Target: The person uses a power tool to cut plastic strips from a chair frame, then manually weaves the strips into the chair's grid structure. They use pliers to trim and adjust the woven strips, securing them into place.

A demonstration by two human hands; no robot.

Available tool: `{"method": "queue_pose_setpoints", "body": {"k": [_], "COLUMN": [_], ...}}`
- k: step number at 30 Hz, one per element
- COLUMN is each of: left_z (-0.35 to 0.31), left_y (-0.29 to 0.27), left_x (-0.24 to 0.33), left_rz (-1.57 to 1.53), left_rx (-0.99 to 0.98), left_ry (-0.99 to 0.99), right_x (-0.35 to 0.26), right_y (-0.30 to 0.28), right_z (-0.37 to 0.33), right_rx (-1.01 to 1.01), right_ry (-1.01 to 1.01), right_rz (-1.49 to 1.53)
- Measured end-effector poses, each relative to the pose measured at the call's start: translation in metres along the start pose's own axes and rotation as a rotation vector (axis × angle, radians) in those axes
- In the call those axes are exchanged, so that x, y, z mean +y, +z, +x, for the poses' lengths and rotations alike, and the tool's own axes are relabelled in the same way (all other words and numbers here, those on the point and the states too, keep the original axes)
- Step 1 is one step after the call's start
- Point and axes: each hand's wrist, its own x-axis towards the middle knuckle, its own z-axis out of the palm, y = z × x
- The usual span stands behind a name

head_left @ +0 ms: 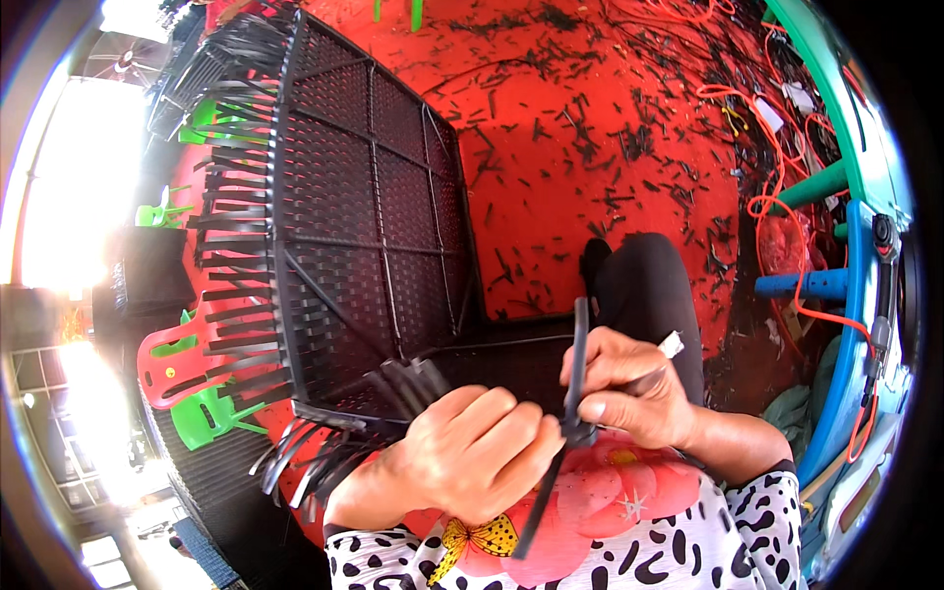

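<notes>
Left hand (482, 447) fisted on black strips at the near corner of the woven frame (364, 206). Right hand (619, 383), just right of that corner, pinches one upright strip (578, 364). Offcuts (590, 138) litter the red floor (551, 216) beyond the frame.

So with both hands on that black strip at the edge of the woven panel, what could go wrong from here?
The long black plastic strip is pinched between the left hand and right hand; it could slip free or spring back. Loose strip ends on the black woven chair panel poke out beside the knuckles and might scratch them. Black offcuts litter the red floor, a possible slipping hazard.
</notes>
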Motion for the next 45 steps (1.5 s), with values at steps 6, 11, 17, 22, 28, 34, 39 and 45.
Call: {"method": "queue_pose_setpoints", "body": {"k": [6, 11, 17, 22, 28, 34, 39, 45], "left_z": [-0.015, -0.018, -0.023, -0.028, -0.035, -0.045, -0.061, -0.090], "left_y": [-0.008, -0.007, -0.010, -0.009, -0.014, -0.022, -0.040, -0.074], "left_x": [0.006, 0.002, 0.000, 0.003, 0.002, -0.005, -0.016, -0.036], "left_rz": [-0.119, -0.186, -0.181, -0.121, -0.084, -0.103, -0.077, -0.143], "left_rx": [-0.024, -0.006, 0.024, 0.068, 0.136, 0.158, 0.193, 0.252], "left_ry": [-0.067, -0.029, 0.025, 0.032, 0.062, 0.063, 0.005, -0.180], "right_x": [-0.003, -0.007, -0.019, -0.030, -0.022, -0.026, -0.025, -0.020], "right_y": [0.010, 0.008, 0.019, 0.039, 0.051, 0.068, 0.089, 0.118], "right_z": [0.002, 0.003, 0.005, 0.004, -0.002, 0.010, 0.033, 0.071], "right_rx": [-0.200, -0.238, -0.155, -0.016, 0.066, 0.067, 0.006, -0.114], "right_ry": [0.044, 0.012, -0.063, -0.111, -0.244, -0.308, -0.400, -0.417], "right_rz": [0.008, -0.114, -0.229, -0.464, -0.633, -0.722, -0.726, -0.584]}}
